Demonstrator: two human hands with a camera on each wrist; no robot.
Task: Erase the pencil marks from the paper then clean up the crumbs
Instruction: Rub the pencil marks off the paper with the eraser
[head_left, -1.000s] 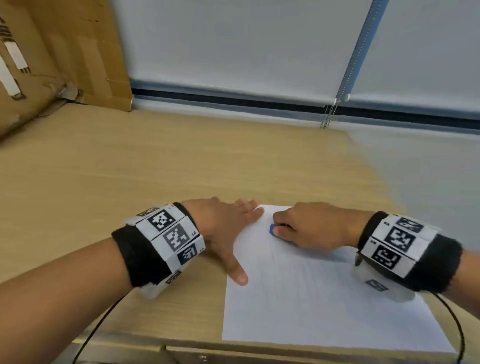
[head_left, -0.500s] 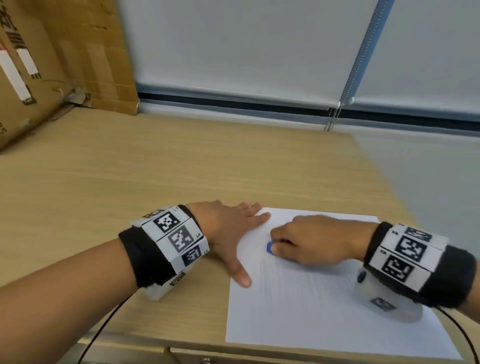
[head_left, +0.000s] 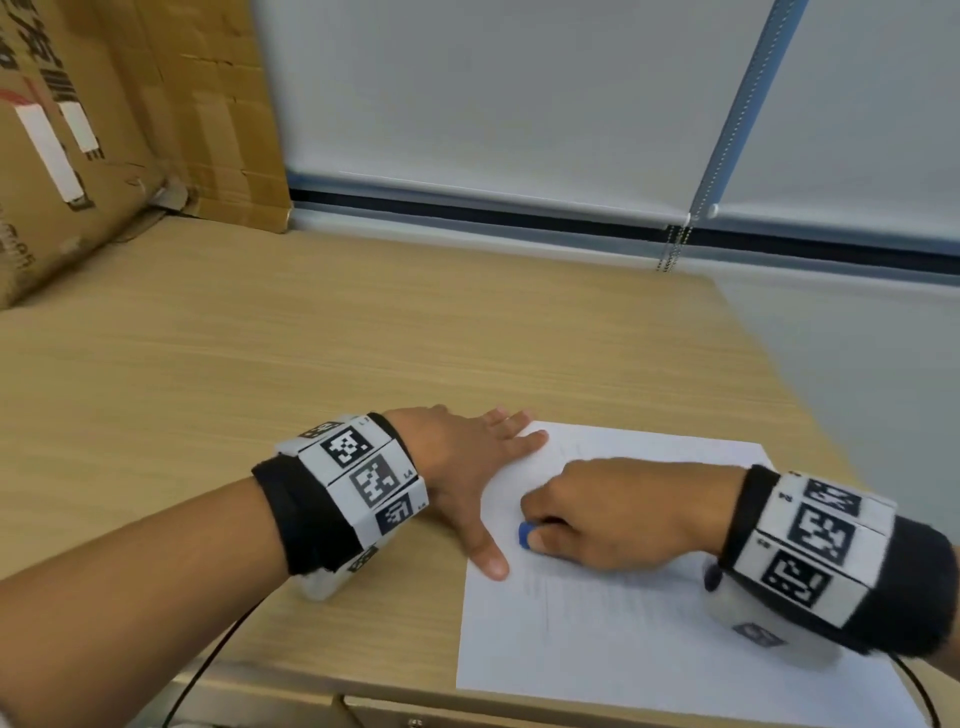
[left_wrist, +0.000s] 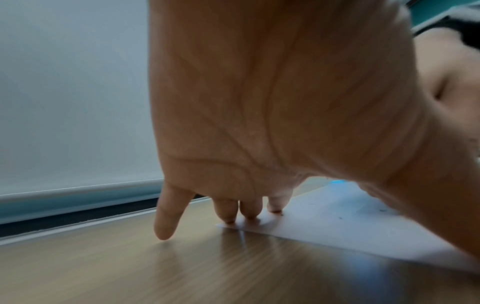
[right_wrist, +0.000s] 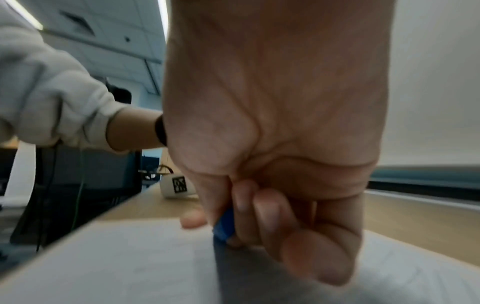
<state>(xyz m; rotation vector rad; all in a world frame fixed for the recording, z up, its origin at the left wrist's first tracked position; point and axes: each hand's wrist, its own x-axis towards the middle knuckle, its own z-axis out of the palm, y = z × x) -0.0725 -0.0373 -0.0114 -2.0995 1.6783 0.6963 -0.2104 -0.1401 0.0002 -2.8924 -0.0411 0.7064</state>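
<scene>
A white sheet of paper (head_left: 649, 639) with faint pencil lines lies at the front right of the wooden desk (head_left: 260, 364). My left hand (head_left: 467, 467) lies flat with spread fingers on the sheet's left edge and far corner, thumb on the paper; its fingertips (left_wrist: 250, 216) press the paper's corner (left_wrist: 324, 224). My right hand (head_left: 618, 512) pinches a small blue eraser (head_left: 524, 534) and holds it down on the sheet near the left edge. The right wrist view shows the eraser (right_wrist: 224, 225) between thumb and curled fingers, touching the paper (right_wrist: 130, 267). A few dark specks lie on the sheet.
Flattened cardboard boxes (head_left: 104, 130) lean at the desk's far left. A window blind (head_left: 493, 104) with a bead chain (head_left: 672, 249) runs along the back. The desk's right edge drops off just past the paper. A cable (head_left: 208, 670) trails from my left wrist.
My right hand has drawn the eraser toward me along the sheet's left side. The left hand stays pressed on the paper's edge. The head view has tilted slightly.
</scene>
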